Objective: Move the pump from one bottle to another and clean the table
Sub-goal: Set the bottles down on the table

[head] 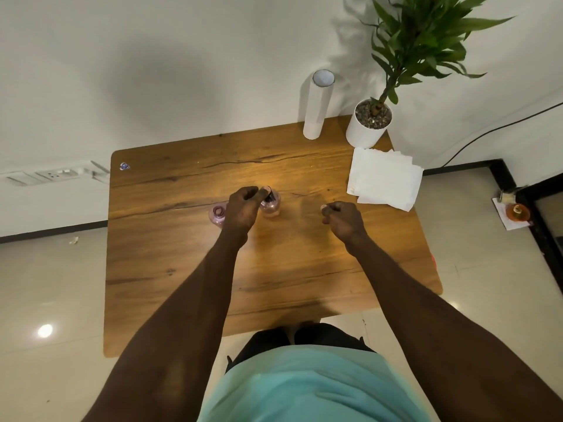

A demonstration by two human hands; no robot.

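Gripping the dark pump [268, 192] at the top of a small pink bottle [270, 205], the left hand [242, 205] pinches it between its fingertips near the middle of the wooden bench [182, 269]. Whether the pump is being seated or lifted I cannot tell. The right hand [345, 219] hovers well apart to the right, curled closed around a small pale cap [324, 208] that peeks out at its fingertips.

Just left of the left hand stands a second pink bottle [218, 215], partly hidden by the wrist, with its neck open and nothing fitted on it. Both bottles are see-through pink; how much liquid they hold is too hard to judge.

As a judgement, the pump transfer is under way or nearly done: one bottle is bare, the other has the pump at its neck, and the loose cap probably belongs on the bare one. The cleaning looks not yet begun. A stack of white tissues [384, 181] lies untouched at the far right edge, beside a white potted plant [365, 129] and an upright paper roll [316, 105]. No spill shows on the bench.
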